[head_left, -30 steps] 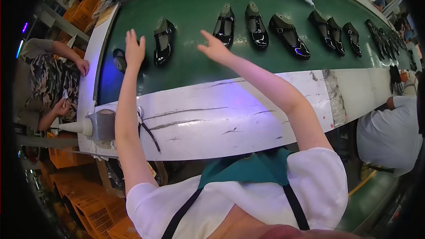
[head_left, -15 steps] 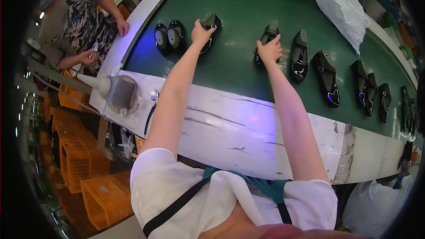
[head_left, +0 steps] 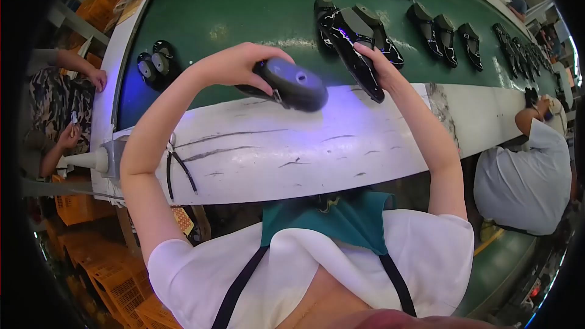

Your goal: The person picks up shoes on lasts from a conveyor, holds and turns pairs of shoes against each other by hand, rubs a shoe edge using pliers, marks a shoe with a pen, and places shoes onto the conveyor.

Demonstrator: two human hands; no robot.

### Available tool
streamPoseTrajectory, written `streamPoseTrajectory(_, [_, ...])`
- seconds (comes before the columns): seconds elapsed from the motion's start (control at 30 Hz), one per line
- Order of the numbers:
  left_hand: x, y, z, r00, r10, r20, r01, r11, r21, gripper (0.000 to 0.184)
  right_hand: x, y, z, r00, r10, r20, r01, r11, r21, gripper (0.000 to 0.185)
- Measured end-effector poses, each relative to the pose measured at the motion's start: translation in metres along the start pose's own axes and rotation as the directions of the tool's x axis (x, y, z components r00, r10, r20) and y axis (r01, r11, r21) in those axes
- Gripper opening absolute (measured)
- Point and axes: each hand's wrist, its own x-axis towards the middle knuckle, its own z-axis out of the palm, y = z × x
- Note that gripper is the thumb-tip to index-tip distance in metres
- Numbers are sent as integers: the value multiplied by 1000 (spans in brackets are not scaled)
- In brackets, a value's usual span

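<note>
A glossy black strap shoe (head_left: pixel 308 99) is in my left hand (head_left: pixel 248 68), whose fingers wrap round it. It is tipped over, slightly blurred, and turned so a dark rounded end with a small hole shows. My right hand (head_left: pixel 379 68) is closed on another black patent shoe (head_left: pixel 348 49). This one slants toe-down toward the white ledge (head_left: pixel 286 146), with a grey shoe last (head_left: pixel 361 23) showing at its upper side or just behind it. More black shoes stand right behind my right hand, partly hidden by the held one.
On the green belt (head_left: pixel 244 9) a pair of black shoes (head_left: pixel 155 64) stands left and several more (head_left: pixel 445 36) right. Pliers (head_left: pixel 177 161) and a nozzled container (head_left: pixel 100 161) are on the ledge's left. A co-worker's hand (head_left: pixel 70 136) is left; another person (head_left: pixel 521 176) sits right.
Both hands have lifted their shoes off the green belt and brought them nearer, over the white ledge's edge. The left-hand shoe has been tipped over. The camera view has shifted.
</note>
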Motion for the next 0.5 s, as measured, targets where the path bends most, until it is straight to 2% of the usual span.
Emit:
streamPoseTrajectory(0.03, [6,17,11,990,80,119,-97,986,138,55,-19,-4,-6,998,-69,0,69,991,-117,51])
streamPoseTrajectory(0.07, [10,21,26,962,151,229,-198,959,201,53,-38,-13,-12,996,-70,50,80,961,-263,65])
streamPoseTrajectory(0.1, [13,20,40,918,210,337,-303,919,253,51,-52,-18,-20,986,-141,89,166,891,-422,73])
streamPoseTrajectory(0.17, [8,17,65,901,188,392,-328,886,329,47,-82,-37,-27,982,37,185,97,741,-665,74])
streamPoseTrajectory(0.2, [6,15,64,894,164,416,-334,864,377,49,-94,-44,-19,926,95,366,192,715,-673,73])
streamPoseTrajectory(0.23, [1,14,64,895,171,413,-337,865,372,49,-103,-46,-11,829,115,547,392,578,-716,68])
streamPoseTrajectory(0.3, [-12,14,61,980,101,171,-165,892,421,54,-123,-35,11,731,241,638,617,166,-770,65])
streamPoseTrajectory(0.33, [-20,20,60,993,-59,105,6,894,448,54,-127,-32,14,730,244,638,616,169,-769,65])
streamPoseTrajectory(0.37, [-28,18,68,993,-59,103,7,894,449,54,-128,-32,15,733,204,649,645,92,-758,62])
streamPoseTrajectory(0.4, [-38,16,82,985,-119,-122,156,918,364,55,-130,-32,15,732,165,661,668,15,-744,60])
streamPoseTrajectory(0.43, [-47,19,97,923,-192,-333,282,927,247,57,-133,-31,14,732,165,661,668,13,-744,60])
streamPoseTrajectory(0.47, [-49,29,109,906,-280,-317,297,955,3,69,-134,-30,12,717,174,675,677,56,-734,56])
streamPoseTrajectory(0.5, [-52,33,128,883,-328,-337,295,944,-147,78,-132,-29,13,705,174,688,682,99,-724,53])
